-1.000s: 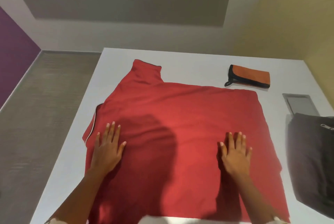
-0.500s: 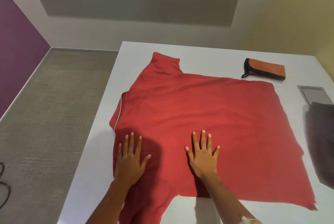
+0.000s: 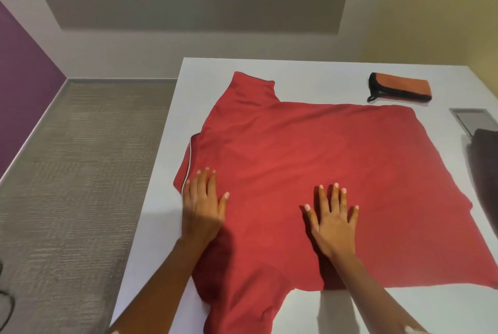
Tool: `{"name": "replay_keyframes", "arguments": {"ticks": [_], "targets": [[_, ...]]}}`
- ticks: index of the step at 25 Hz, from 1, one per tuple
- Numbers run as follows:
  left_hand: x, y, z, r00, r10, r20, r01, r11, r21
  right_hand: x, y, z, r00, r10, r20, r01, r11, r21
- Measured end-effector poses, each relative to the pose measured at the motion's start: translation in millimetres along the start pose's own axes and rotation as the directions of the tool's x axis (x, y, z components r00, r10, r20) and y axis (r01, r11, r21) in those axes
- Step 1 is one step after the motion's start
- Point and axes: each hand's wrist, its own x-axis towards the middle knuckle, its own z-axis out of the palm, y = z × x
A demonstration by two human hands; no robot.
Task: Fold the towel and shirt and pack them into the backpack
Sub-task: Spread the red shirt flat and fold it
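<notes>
Shirt (image 3: 310,172) — red, soft-knit — lies under flat, splayed left hand (image 3: 202,207), right hand (image 3: 332,220).

Views: one, head-worn.
Position: above the near edge of the white table (image 3: 310,72), close over it.
Facing: forward and down, angled slightly left, so floor shows past the table's left edge.
Reach: far edge and far left corner in frame; right edge cut off.
Shared: none.
</notes>
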Motion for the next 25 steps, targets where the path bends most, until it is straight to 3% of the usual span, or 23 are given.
{"name": "replay_keyframes", "arguments": {"ticks": [3,7,12,15,18,20,25], "targets": [[65.2,-9.1,6.2,0.998,0.041,0.047,-0.044,0.998,0.051,23.2,19.0,-2.8,0.995,0.049,-0.085,-0.049,0.999,-0.002],[120.6,-28.6,25.3,0.970,0.065,0.236,-0.086,0.993,0.079,50.1,53.3,-1.8,0.989,0.078,-0.127,-0.081,0.997,-0.013],[124.2,-47.4,33.8,0.946,-0.083,0.315,0.026,0.983,0.180,46.5,90.6,5.6,0.984,0.167,-0.069,-0.168,0.986,-0.016],[138.0,-36.4,19.8,0.901,-0.166,0.401,0.074,0.969,0.236,41.0,93.3,-2.0,0.992,0.122,-0.031,-0.121,0.991,0.051],[123.9,1.4,17.0,0.943,-0.109,0.314,0.072,0.989,0.128,38.7,114.8,-16.6,0.984,0.153,-0.089,-0.143,0.984,0.108],[92.4,31.2,26.3,0.968,-0.014,0.251,-0.008,0.996,0.087,37.4,146.1,-27.0,0.970,0.213,-0.120,-0.204,0.976,0.083],[34.4,61.1,54.8,0.977,0.068,0.204,-0.093,0.989,0.113,11.4,248.1,-31.0,0.910,0.409,-0.072,-0.409,0.912,0.006]]}}
